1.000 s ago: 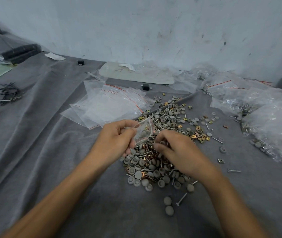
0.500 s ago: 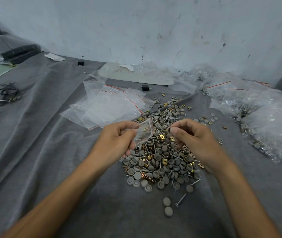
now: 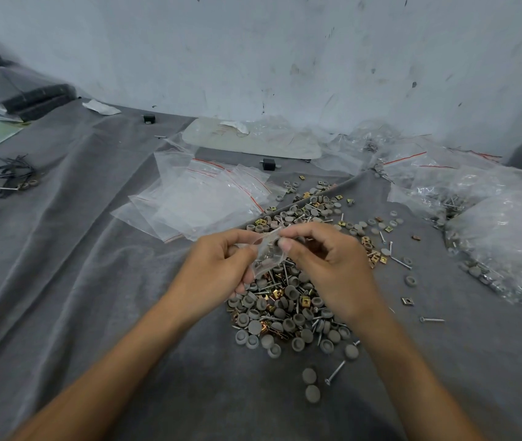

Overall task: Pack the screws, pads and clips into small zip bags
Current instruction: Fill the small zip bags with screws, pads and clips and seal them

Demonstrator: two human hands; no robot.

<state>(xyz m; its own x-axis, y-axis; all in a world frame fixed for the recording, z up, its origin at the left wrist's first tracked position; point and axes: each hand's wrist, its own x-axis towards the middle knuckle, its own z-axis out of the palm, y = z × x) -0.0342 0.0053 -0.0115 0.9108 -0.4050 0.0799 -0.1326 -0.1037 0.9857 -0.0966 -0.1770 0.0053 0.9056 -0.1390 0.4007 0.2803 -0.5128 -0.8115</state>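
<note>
A small clear zip bag (image 3: 267,254) with a few parts inside hangs between my hands above the pile. My left hand (image 3: 215,265) pinches the bag's left edge. My right hand (image 3: 326,265) has its thumb and fingertips at the bag's mouth; whether they hold a part there is hidden. Below lies a heap of grey round pads, brass clips and steel screws (image 3: 288,310) on the grey cloth (image 3: 94,297). A fan of empty zip bags (image 3: 199,202) lies just behind my left hand.
Filled bags in big clear plastic sacks (image 3: 491,227) pile up at the right. Loose pads and screws (image 3: 412,281) scatter right of the heap. A pale board (image 3: 253,141) lies by the wall. Black ties (image 3: 11,173) and dark stacks sit at the far left.
My right hand rose from the pile and came left to the mouth of the bag. My left hand kept hold of the bag and tilted it a little.
</note>
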